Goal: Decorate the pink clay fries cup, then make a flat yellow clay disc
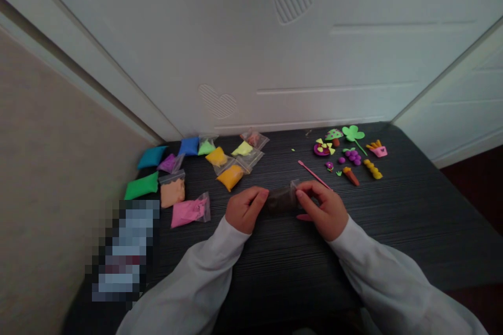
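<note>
A small clear zip bag with dark brown or black clay point(281, 200) is stretched between my two hands just above the dark table. My left hand point(247, 208) pinches its left end between thumb and fingers. At the other end, by the clear bag edge, my right hand point(323, 207) is closed on it. Partly under my right hand lies a pink flat tool point(304, 217). A thin pink modelling stick point(313, 174) rests just beyond, its lower end close to my right fingers.
Bags of coloured clay, among them pink point(189, 212), green point(141, 186) and orange point(230, 177), lie on the left of the table point(424, 220). Small clay figures, such as a four-leaf clover point(353, 133) and purple grapes point(352, 157), lie at right. A white panel point(243, 36) rises behind.
</note>
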Available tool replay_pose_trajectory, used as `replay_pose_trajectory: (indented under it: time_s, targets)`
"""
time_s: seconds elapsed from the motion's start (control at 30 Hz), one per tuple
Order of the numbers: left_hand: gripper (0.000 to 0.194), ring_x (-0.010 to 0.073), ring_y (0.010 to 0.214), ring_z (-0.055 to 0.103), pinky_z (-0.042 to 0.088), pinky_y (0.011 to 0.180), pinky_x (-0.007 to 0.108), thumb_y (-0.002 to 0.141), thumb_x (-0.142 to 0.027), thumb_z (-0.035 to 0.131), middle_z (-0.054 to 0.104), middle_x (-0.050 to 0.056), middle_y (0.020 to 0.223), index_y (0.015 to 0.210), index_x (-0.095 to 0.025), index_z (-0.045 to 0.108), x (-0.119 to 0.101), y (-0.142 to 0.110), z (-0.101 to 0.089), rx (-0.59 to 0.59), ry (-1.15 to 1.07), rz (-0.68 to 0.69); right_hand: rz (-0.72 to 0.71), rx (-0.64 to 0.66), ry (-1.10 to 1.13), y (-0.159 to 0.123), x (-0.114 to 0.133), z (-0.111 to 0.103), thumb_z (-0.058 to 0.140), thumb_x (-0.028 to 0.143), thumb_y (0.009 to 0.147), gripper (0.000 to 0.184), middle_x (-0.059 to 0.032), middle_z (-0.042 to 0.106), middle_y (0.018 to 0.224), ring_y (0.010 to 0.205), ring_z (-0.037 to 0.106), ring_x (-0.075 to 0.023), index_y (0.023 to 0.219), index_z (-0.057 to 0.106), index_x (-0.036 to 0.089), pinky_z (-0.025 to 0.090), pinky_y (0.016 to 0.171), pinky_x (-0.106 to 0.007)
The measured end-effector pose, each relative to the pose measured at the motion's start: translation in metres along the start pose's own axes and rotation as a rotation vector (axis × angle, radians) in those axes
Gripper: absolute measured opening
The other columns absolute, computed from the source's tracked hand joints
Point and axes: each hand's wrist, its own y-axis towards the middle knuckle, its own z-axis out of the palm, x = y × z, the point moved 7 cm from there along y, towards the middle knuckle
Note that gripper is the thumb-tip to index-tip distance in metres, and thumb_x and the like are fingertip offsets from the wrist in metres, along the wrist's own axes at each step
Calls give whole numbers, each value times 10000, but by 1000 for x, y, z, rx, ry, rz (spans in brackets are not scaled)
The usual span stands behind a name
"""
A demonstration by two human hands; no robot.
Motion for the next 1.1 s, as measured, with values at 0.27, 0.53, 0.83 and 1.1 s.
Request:
replay_pose_trajectory:
  time_s: [0.27, 0.53, 0.83, 1.1]
  targets:
    - [312, 82, 518, 432, 330, 513, 206, 800, -374, 378, 446, -33, 537, 593, -157, 465, 3, 0, 0, 1, 14, -33, -16, -17, 18, 0, -3, 1, 428, 349, 786, 198, -19, 541, 765, 685, 541, -131, 860, 540, 203, 497, 468, -206]
    - [334, 82, 557, 428, 321, 548, 212, 835, -363, 311, 419, -34, 566, 588, -164, 416, 4, -3, 12, 163, -90, -35, 25, -3, 59, 2, -7, 3, 433, 362, 775, 203, -2, 505, 695, 634, 509, -117, 857, 542, 211, 478, 404, -181]
    - [338, 81, 540, 415, 313, 532, 218, 820, -359, 352, 424, -29, 546, 563, -159, 443, 3, -2, 9, 118, -153, -66, 44, 5, 63, 2, -10, 3, 433, 380, 773, 217, -5, 510, 699, 634, 515, -121, 867, 541, 217, 469, 378, -173]
    - [333, 67, 489, 415, 335, 489, 205, 750, -388, 471, 436, -33, 500, 519, -151, 433, 26, 0, 13, -19, -609, -157, 60, 15, 86, 1, -8, 5, 430, 392, 777, 228, -5, 532, 681, 639, 541, -129, 846, 542, 205, 493, 415, -199]
